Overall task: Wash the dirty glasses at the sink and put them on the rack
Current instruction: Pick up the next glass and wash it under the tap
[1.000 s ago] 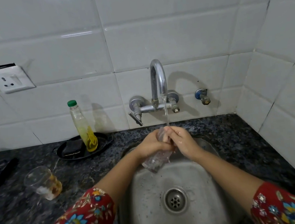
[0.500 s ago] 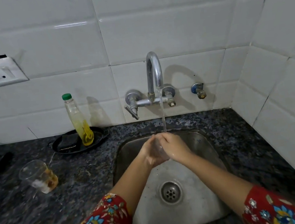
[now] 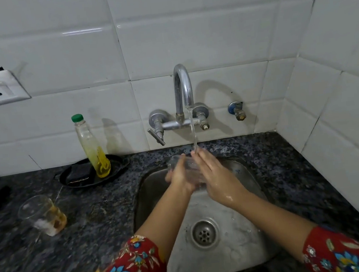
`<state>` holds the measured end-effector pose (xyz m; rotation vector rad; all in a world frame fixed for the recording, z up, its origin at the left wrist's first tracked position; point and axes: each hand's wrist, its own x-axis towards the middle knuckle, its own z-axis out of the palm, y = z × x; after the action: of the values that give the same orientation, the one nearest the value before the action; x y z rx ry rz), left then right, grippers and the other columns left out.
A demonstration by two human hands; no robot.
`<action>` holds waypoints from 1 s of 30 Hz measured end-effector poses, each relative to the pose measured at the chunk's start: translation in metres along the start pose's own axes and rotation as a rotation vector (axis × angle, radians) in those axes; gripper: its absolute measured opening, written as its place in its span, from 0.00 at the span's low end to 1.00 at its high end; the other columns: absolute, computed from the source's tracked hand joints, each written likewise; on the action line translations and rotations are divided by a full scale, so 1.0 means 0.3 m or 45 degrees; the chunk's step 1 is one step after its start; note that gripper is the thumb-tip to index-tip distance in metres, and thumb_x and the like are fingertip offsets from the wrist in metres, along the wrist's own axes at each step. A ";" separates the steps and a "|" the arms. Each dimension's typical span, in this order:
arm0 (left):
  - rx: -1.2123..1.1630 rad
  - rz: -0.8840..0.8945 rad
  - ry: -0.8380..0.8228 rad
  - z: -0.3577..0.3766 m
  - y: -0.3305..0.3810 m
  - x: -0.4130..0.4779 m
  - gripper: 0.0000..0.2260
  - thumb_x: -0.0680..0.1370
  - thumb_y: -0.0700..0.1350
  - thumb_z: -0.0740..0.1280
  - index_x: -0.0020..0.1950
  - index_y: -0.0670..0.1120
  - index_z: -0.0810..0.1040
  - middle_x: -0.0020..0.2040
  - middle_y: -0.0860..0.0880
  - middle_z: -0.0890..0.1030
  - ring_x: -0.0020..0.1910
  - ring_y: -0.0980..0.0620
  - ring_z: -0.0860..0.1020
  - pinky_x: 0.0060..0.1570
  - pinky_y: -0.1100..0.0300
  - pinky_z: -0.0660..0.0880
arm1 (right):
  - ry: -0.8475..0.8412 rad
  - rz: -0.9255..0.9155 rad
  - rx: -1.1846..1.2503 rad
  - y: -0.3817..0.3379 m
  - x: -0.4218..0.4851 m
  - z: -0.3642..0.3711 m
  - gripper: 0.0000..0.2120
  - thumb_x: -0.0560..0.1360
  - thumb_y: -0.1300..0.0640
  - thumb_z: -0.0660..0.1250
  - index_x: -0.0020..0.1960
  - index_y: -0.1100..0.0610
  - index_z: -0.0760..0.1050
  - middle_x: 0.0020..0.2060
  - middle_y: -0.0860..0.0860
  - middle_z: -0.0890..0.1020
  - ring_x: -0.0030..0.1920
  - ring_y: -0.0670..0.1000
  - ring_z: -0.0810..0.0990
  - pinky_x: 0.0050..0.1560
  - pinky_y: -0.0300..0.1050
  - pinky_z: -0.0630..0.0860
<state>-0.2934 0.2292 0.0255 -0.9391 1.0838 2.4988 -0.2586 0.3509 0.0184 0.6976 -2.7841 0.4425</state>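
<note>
White wall tiles backed a dark speckled worktop (image 3: 278, 169) with a steel sink (image 3: 251, 248) let into it, and water (image 3: 193, 129) ran in a thin stream from the curved tap (image 3: 182, 90). Over the far end of the basin the clear glass (image 3: 189, 168) lay between both hands, right under that stream. The left hand (image 3: 178, 177) was curled round its left side and took its weight; the right hand (image 3: 215, 177) lay against its right side with the fingers fairly straight, pressing rather than gripping, wet to the wrist. The glass was tilted, its long axis running roughly from the tap back toward the person, rim apparently at the far end, though water and blur made that hard to settle.

By my reading this was the rinse of one glass, not the end of the job. A second glass (image 3: 42, 215), brown dregs in its bottom, stood on the worktop well to the left of the sink, so the left hand was the nearer one for fetching it. No rack showed anywhere in view, so which way the rinsed glass had to travel could not be told. A green-capped soap bottle (image 3: 91, 146) stood in a black dish (image 3: 119, 165) beside the second glass's side of the basin.
</note>
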 end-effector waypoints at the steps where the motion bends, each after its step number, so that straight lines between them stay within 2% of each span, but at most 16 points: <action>1: 0.031 0.131 0.087 0.012 -0.008 -0.009 0.33 0.68 0.49 0.78 0.67 0.45 0.64 0.58 0.43 0.76 0.54 0.43 0.78 0.59 0.46 0.76 | -0.060 0.165 0.089 -0.022 0.020 -0.007 0.41 0.71 0.66 0.65 0.77 0.52 0.49 0.75 0.54 0.60 0.74 0.54 0.60 0.69 0.49 0.68; 3: 0.144 0.358 0.184 0.022 -0.009 -0.003 0.33 0.70 0.43 0.77 0.65 0.49 0.59 0.53 0.44 0.73 0.52 0.43 0.77 0.58 0.46 0.76 | -0.153 0.425 0.121 -0.048 0.062 -0.035 0.31 0.69 0.58 0.71 0.68 0.55 0.62 0.60 0.56 0.76 0.59 0.57 0.77 0.54 0.49 0.77; 5: 0.175 0.393 0.117 0.023 0.006 0.012 0.34 0.66 0.42 0.79 0.66 0.45 0.65 0.54 0.41 0.78 0.50 0.42 0.80 0.56 0.45 0.78 | -0.211 0.568 0.307 -0.060 0.085 -0.062 0.25 0.64 0.56 0.73 0.59 0.57 0.69 0.49 0.54 0.81 0.48 0.55 0.81 0.46 0.46 0.78; 7: 0.182 0.302 -0.018 0.007 0.026 0.011 0.30 0.63 0.42 0.80 0.63 0.40 0.74 0.53 0.39 0.82 0.46 0.41 0.82 0.51 0.45 0.81 | -0.307 0.703 0.826 -0.055 0.087 -0.069 0.22 0.60 0.62 0.74 0.53 0.60 0.75 0.43 0.53 0.83 0.42 0.53 0.82 0.45 0.48 0.81; 9: 0.232 0.150 -0.184 -0.015 0.030 0.009 0.24 0.67 0.45 0.77 0.59 0.38 0.77 0.49 0.40 0.82 0.43 0.43 0.82 0.45 0.50 0.81 | -0.436 0.856 1.394 -0.043 0.065 -0.070 0.16 0.63 0.69 0.72 0.51 0.65 0.78 0.39 0.56 0.83 0.38 0.52 0.83 0.43 0.47 0.83; 12: 0.324 0.082 -0.379 -0.037 0.030 -0.001 0.16 0.73 0.48 0.71 0.56 0.41 0.77 0.42 0.43 0.81 0.38 0.46 0.80 0.42 0.55 0.79 | -0.577 1.001 1.968 -0.009 0.022 -0.050 0.10 0.71 0.67 0.69 0.52 0.66 0.78 0.39 0.58 0.82 0.38 0.50 0.82 0.41 0.39 0.81; 14: 0.352 0.104 -0.374 -0.040 0.015 -0.003 0.17 0.73 0.47 0.72 0.57 0.40 0.77 0.44 0.43 0.81 0.39 0.46 0.81 0.39 0.55 0.79 | -0.504 0.992 1.819 -0.022 0.008 -0.032 0.12 0.69 0.66 0.71 0.52 0.63 0.77 0.40 0.56 0.82 0.37 0.50 0.82 0.39 0.39 0.81; 16: 0.468 0.236 -0.255 -0.031 -0.005 -0.004 0.21 0.69 0.46 0.76 0.59 0.41 0.78 0.51 0.41 0.82 0.46 0.45 0.81 0.40 0.54 0.79 | -0.324 0.920 1.234 -0.050 -0.001 0.002 0.18 0.64 0.61 0.75 0.51 0.57 0.75 0.40 0.53 0.82 0.38 0.50 0.82 0.34 0.41 0.79; 17: 0.519 0.293 -0.197 -0.027 -0.012 -0.002 0.21 0.68 0.45 0.77 0.58 0.42 0.78 0.52 0.42 0.82 0.48 0.44 0.81 0.42 0.53 0.79 | -0.275 0.904 1.132 -0.057 -0.006 0.017 0.18 0.62 0.60 0.75 0.50 0.56 0.75 0.39 0.52 0.82 0.37 0.50 0.82 0.33 0.43 0.78; 19: 0.509 0.256 -0.307 -0.030 -0.001 -0.001 0.17 0.68 0.46 0.76 0.54 0.42 0.79 0.50 0.42 0.82 0.47 0.45 0.81 0.47 0.50 0.79 | -0.354 0.911 1.524 -0.054 -0.020 0.016 0.11 0.66 0.63 0.72 0.48 0.59 0.77 0.38 0.54 0.82 0.34 0.50 0.81 0.36 0.43 0.80; 21: 0.417 0.088 -0.459 -0.044 0.031 -0.008 0.15 0.71 0.50 0.73 0.52 0.42 0.80 0.46 0.43 0.82 0.45 0.46 0.80 0.52 0.50 0.77 | -0.596 0.937 1.988 -0.033 -0.043 -0.005 0.07 0.71 0.64 0.68 0.49 0.62 0.77 0.37 0.55 0.82 0.34 0.50 0.81 0.37 0.41 0.80; 23: 0.474 0.109 -0.515 -0.057 0.038 0.001 0.17 0.71 0.51 0.73 0.55 0.43 0.80 0.48 0.43 0.82 0.48 0.45 0.80 0.54 0.49 0.75 | -0.616 0.888 1.974 -0.027 -0.051 -0.005 0.12 0.70 0.63 0.70 0.53 0.62 0.76 0.37 0.53 0.83 0.35 0.49 0.82 0.40 0.43 0.81; 25: 0.692 0.359 -0.510 -0.059 0.023 -0.002 0.17 0.70 0.47 0.76 0.55 0.42 0.80 0.49 0.43 0.82 0.50 0.45 0.80 0.51 0.51 0.77 | -0.406 0.912 1.696 -0.050 -0.055 0.010 0.18 0.68 0.65 0.73 0.57 0.61 0.75 0.39 0.53 0.82 0.35 0.48 0.81 0.39 0.42 0.80; 26: 0.792 0.446 -0.523 -0.054 0.019 -0.014 0.18 0.69 0.47 0.76 0.55 0.42 0.81 0.49 0.44 0.82 0.51 0.45 0.80 0.51 0.52 0.77 | -0.383 0.927 1.719 -0.054 -0.064 0.020 0.18 0.67 0.64 0.74 0.57 0.60 0.76 0.41 0.53 0.82 0.36 0.49 0.81 0.37 0.41 0.79; 27: 0.865 0.456 -0.564 -0.053 0.021 -0.021 0.18 0.68 0.48 0.76 0.54 0.42 0.81 0.49 0.45 0.83 0.51 0.46 0.81 0.53 0.50 0.77 | -0.426 0.935 1.836 -0.059 -0.073 0.026 0.18 0.67 0.62 0.74 0.56 0.59 0.76 0.42 0.54 0.82 0.37 0.50 0.82 0.36 0.41 0.78; 30: 0.866 0.232 -0.746 -0.061 0.062 -0.041 0.21 0.68 0.53 0.73 0.57 0.44 0.81 0.50 0.46 0.83 0.51 0.46 0.81 0.60 0.45 0.74 | -0.671 0.878 2.262 -0.041 -0.111 0.005 0.21 0.65 0.53 0.73 0.56 0.58 0.77 0.43 0.54 0.84 0.40 0.54 0.84 0.34 0.41 0.77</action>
<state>-0.2843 0.2034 0.0346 0.0780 1.6550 2.0443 -0.2244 0.3539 0.0100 -0.0992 -2.1221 3.2699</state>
